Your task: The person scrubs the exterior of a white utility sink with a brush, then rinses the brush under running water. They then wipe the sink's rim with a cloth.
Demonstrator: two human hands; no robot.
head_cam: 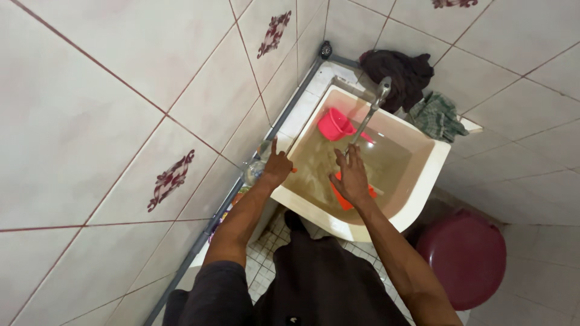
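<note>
Bent over a water-filled basin (pixel 423 181): left hand (pixel 277 166) on the nine o'clock rim, forefinger raised, gripping nothing visible; right hand (pixel 352 178) spread open over an orange object (pixel 345 199); pink dipper (pixel 334 125) floating at twelve.

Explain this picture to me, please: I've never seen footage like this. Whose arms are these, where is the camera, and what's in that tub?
There is no machine here. A person wears the camera on their head, so this single view looks down along their own two bare arms. The tiled walls look tilted only because the head is tilted.

In front stands a pale water basin full of murky water, with a metal tap above it. A pink plastic scoop floats near the far end. Dark and green cloths lie on the ledge behind, and a dark red round lid or bucket sits on the floor to the right.

The left hand rests at the basin's near-left rim, one finger raised. The right hand is spread open over an orange object in the water; whether it touches it is unclear.
</note>
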